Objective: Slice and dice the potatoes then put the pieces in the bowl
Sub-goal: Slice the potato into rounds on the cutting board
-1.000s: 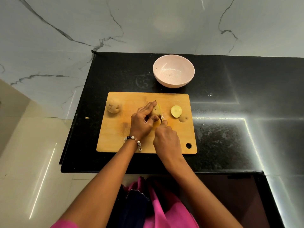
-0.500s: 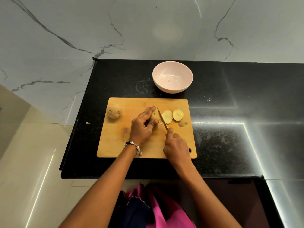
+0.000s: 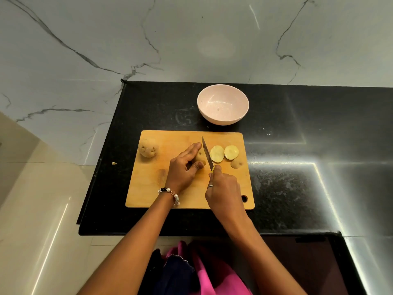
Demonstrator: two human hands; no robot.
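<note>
On the wooden cutting board my left hand grips a partly cut potato between fingers and thumb. My right hand holds a knife by its yellow handle, the blade standing against the potato's cut right face. Two pale round slices and a skin-side end piece lie just right of the blade. A whole potato sits at the board's far left. The pink bowl stands behind the board with nothing in it.
The board lies on a black stone counter against a marble wall. A small scrap lies on the counter left of the board. The counter's left edge drops to a tiled floor.
A second slice has come off and lies beside the first. The knife blade has shifted left against the potato again, and the view has tilted so the board sits lower.
</note>
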